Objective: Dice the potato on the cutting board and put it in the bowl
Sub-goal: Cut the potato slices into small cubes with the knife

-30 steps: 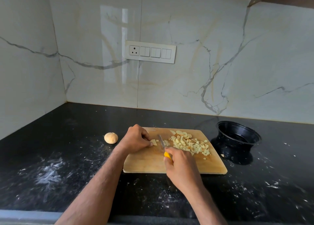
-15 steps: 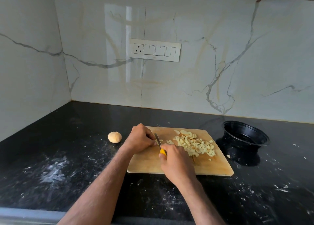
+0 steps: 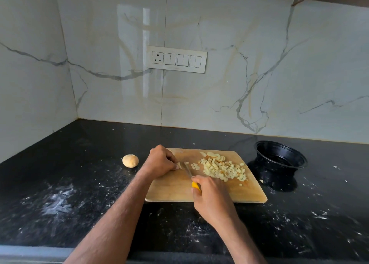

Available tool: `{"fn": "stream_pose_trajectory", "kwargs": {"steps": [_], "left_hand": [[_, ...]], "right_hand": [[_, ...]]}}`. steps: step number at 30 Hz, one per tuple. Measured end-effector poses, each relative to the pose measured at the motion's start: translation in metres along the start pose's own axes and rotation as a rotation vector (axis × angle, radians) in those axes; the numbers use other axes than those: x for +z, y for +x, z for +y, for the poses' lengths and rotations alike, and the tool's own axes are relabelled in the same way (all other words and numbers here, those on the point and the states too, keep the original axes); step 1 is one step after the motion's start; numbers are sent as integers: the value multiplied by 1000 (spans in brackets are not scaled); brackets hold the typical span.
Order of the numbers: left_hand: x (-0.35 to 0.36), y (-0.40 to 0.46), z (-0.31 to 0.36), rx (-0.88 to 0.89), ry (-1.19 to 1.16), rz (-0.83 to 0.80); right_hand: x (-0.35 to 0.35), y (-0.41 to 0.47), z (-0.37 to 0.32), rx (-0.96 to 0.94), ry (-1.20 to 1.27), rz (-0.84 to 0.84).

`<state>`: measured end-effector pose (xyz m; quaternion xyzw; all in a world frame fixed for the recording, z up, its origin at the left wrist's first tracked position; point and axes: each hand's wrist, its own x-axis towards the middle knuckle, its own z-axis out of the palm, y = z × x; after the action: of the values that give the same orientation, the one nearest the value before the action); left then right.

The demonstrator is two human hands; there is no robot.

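Observation:
A wooden cutting board (image 3: 175, 192) lies on the black counter. On its right half sits a heap of diced potato (image 3: 223, 170), with a few slices (image 3: 214, 156) behind it. My left hand (image 3: 160, 162) presses down thin potato strips (image 3: 182, 165) near the board's far left. My right hand (image 3: 211, 199) grips a yellow-handled knife (image 3: 188, 173), its blade lying across the strips beside my left fingertips. A few cut strips (image 3: 195, 166) lie just right of the blade. The black bowl (image 3: 279, 156) stands to the right of the board and looks empty.
A whole unpeeled potato (image 3: 130, 160) rests on the counter left of the board. Small potato bits (image 3: 261, 181) lie between board and bowl. White smears mark the black counter (image 3: 60, 202). Marble walls close the back and left; a switch panel (image 3: 176, 59) is on the back wall.
My right hand has drawn back toward me with the knife, showing more blade. More cut strips now lie right of the blade. My view shifted slightly.

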<state>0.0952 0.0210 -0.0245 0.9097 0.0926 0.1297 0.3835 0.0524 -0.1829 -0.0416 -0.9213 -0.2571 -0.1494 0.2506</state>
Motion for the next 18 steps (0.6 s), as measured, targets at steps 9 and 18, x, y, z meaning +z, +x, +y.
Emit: {"fn": "stream_pose_trajectory", "kwargs": {"steps": [9,18], "left_hand": [[-6,-2,-1,36,11,-22],[-5,-1,0,18,29,-12]], "right_hand": [[7,5,-9,10,65,57],[16,22,-22,13,31,20]]}}
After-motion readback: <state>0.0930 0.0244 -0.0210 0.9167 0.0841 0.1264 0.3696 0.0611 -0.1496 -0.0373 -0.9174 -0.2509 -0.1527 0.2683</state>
